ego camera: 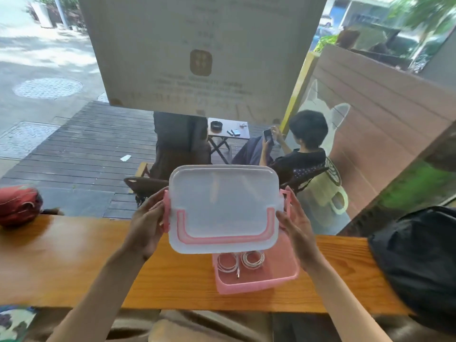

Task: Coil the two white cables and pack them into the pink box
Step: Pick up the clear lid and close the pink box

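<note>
Holding the clear lid by its short ends, left hand and right hand each have their grip clasped on it; it looks light, stiff, slippery. Both white cables lie coiled in the pink box near the desk's front edge; the side latches seem the surest hold.

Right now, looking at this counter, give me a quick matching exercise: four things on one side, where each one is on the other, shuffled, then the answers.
Things:
1. clear lid
2. white cables
3. red cap
4. black bag

Places:
A. at the counter's right end
B. coiled inside the pink box
C. held up between both hands, above the box
D. at the counter's far left end

Pairs: 1-C, 2-B, 3-D, 4-A. The left hand and right hand each hold one side of the lid.
</note>
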